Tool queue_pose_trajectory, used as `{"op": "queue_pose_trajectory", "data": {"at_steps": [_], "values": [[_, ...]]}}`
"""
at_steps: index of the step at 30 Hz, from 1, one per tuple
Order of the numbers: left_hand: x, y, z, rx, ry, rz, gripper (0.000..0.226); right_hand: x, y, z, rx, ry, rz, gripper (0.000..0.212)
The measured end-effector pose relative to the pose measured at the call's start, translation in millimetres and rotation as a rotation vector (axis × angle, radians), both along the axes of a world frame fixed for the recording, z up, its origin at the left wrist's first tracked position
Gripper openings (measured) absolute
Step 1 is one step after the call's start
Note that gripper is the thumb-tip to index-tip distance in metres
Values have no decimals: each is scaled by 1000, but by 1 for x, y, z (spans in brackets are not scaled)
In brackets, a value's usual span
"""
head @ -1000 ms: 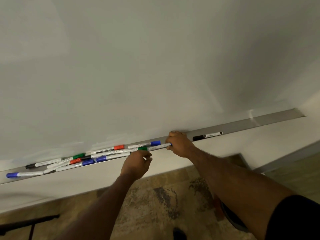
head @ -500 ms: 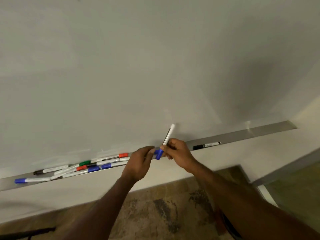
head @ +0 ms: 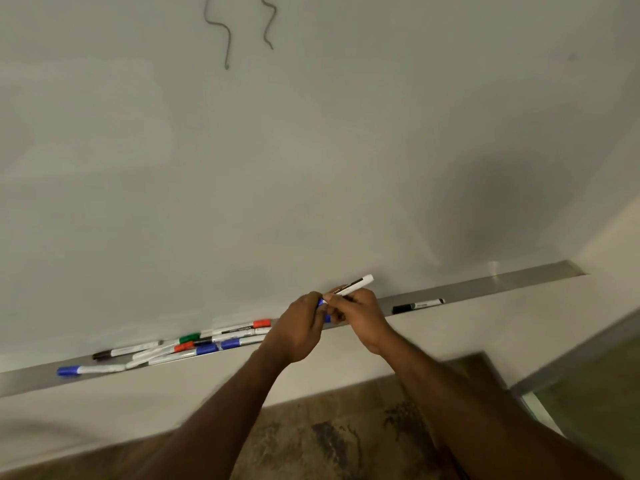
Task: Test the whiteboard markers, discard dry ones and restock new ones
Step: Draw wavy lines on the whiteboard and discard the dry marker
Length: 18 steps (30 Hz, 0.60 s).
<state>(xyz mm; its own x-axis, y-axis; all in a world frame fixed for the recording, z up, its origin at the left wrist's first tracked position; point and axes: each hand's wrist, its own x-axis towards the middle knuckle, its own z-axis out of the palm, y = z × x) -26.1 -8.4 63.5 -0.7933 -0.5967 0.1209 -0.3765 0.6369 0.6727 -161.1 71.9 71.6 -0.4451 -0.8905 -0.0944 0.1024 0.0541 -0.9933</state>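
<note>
Both hands, left hand (head: 299, 329) and right hand (head: 360, 315), are gripping a blue-capped marker (head: 353, 285) pointing toward two o'clock.

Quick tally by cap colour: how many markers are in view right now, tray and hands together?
Blue markers: 4, counting the held marker
Red markers: 2
Green markers: 1
Black markers: 2
Total: 9 visible caps; the pile may hide more.

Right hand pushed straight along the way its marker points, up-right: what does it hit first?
Probably the whiteboard. The right hand aims the blue-capped marker up-right, its white end close to the board above the tray; the gap is unclear.
</note>
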Motion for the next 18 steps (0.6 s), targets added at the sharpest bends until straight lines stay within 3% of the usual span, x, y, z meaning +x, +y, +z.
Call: {"op": "queue_pose_trajectory", "data": {"at_steps": [6, 18], "values": [[-2, 2, 5, -129, -42, -9, 34, 5, 8, -6, -11, -136, -46, 19], [-15, 2, -8, -20, -1, -87, 30, -9, 19, -24, 27, -227, -122, 20]]}}
